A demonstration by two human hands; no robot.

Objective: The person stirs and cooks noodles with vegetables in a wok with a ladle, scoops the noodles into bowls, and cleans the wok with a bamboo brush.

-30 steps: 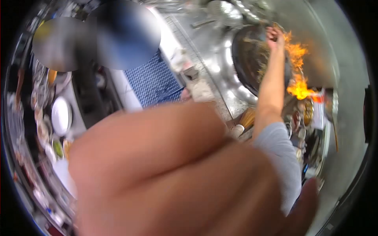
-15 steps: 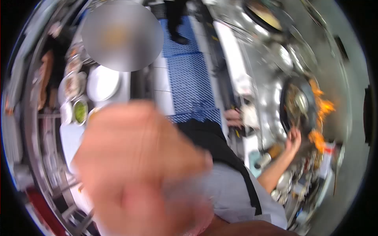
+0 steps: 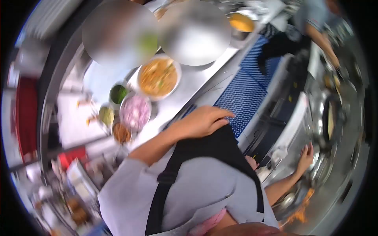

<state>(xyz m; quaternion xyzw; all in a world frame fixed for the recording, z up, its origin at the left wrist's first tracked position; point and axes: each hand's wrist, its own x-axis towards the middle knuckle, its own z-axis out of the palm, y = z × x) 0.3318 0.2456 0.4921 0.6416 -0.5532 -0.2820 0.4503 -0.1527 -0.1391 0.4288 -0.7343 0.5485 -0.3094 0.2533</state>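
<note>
My left hand (image 3: 205,121) rests in front of the black apron (image 3: 208,145) at my waist, palm down, with loosely stretched fingers and nothing in it. My right hand (image 3: 305,158) reaches out over the stove side, fingers raised and apart. Close beyond that hand are shiny metal pans (image 3: 323,167), partly blurred. A dark wok (image 3: 330,120) with pale contents lies farther up the range. Orange flames (image 3: 300,212) rise below my right forearm. Left of my left hand stand a bowl of chopped pink onion (image 3: 135,111) and a large bowl of orange-yellow food (image 3: 158,77).
Chopped greens (image 3: 118,94) and a reddish-brown ingredient (image 3: 122,132) sit in small containers on the steel counter (image 3: 193,84). Blue floor matting (image 3: 246,90) runs between counter and range. A co-worker's arm (image 3: 323,45) reaches toward the stove. A metal pot (image 3: 241,25) holds yellow food.
The view has turned toward the counter. My left hand has dropped from close before the camera to my apron. My right hand has come away from the utensil in the wok near the flames.
</note>
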